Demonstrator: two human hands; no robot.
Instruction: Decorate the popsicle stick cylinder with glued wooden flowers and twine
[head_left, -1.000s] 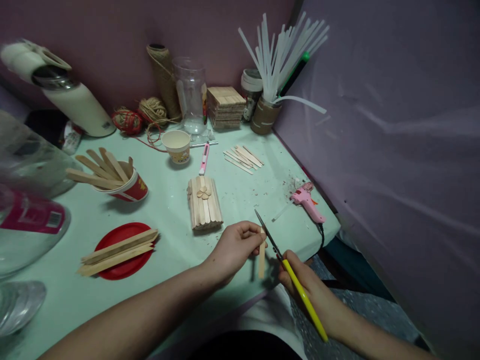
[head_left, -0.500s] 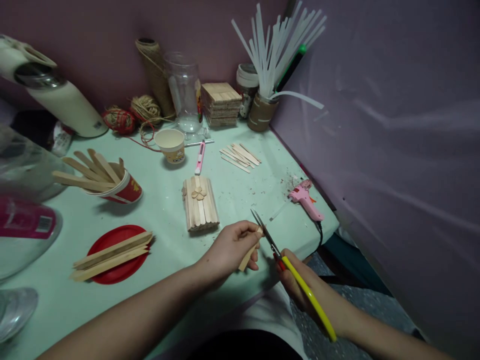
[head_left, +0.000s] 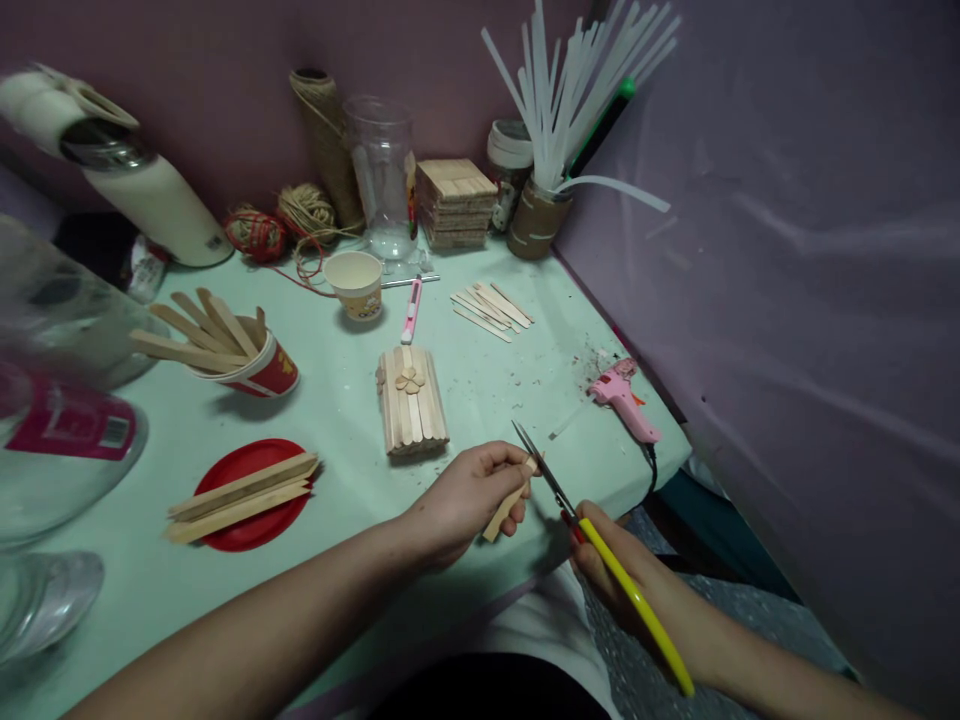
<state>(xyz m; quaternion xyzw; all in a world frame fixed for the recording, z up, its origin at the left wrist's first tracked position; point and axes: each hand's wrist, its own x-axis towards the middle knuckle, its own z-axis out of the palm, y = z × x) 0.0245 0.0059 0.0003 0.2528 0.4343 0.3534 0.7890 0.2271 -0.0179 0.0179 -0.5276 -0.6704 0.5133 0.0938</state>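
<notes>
1 short wooden stick (head_left: 500,518) is in the left hand (head_left: 469,498), above the near edge of the green table (head_left: 337,395). Left hand: fingers curled, thumb and fingertips pinching the stick near its far end, near end sticking out below. Right hand (head_left: 664,590): wrapped on the yellow-handled scissors (head_left: 604,550), gripping the handles. Blades point far-left, slightly parted, right by the stick's far end; can't tell if they touch it.

Just left and far of the left hand: 1 stick-covered box (head_left: 401,415) with a petal-shaped decoration (head_left: 409,381) on top. Far of that, 1 pink cutter (head_left: 412,310), near a paper cup (head_left: 358,295). Thin sticks (head_left: 491,311) lie loose to the cutter's right. Pink glue gun (head_left: 628,405) at the right edge, cord hanging off. Left side: red plate (head_left: 259,532) with pointed sticks (head_left: 244,490) across it; red cup (head_left: 276,372) farther back, tilted, holding more sticks.
</notes>
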